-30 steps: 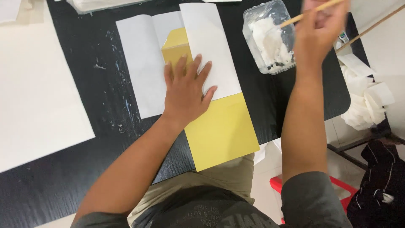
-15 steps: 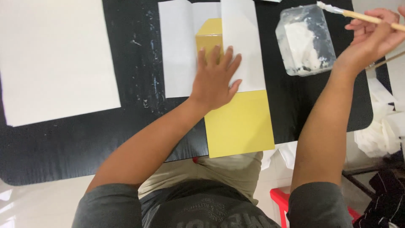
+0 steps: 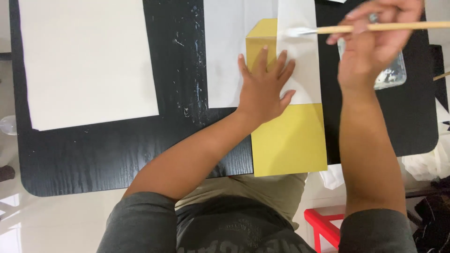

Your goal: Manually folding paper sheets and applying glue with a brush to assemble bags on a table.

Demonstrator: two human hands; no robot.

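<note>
My left hand [image 3: 265, 86] lies flat, fingers spread, on a yellow sheet of card [image 3: 288, 140] and on the white paper strip [image 3: 300, 70] folded over it. My right hand [image 3: 372, 42] grips a wooden brush [image 3: 375, 28] held level, its white-tipped bristles touching the white strip near its upper edge. A second white sheet [image 3: 227, 56] lies under the yellow card to its left. Behind my right hand a clear plastic tub [image 3: 391, 75] with white paste is mostly hidden.
A large white sheet [image 3: 86, 61] covers the left part of the black table [image 3: 117, 154]. Dried white smears mark the wood between the sheets. White crumpled tissue [image 3: 429, 161] lies at the right edge, and a red stool [image 3: 323, 225] stands below the table.
My right hand has carried the brush from above the paste tub leftward, over to the white strip. My left hand stays pressed on the papers. The view has shifted closer.
</note>
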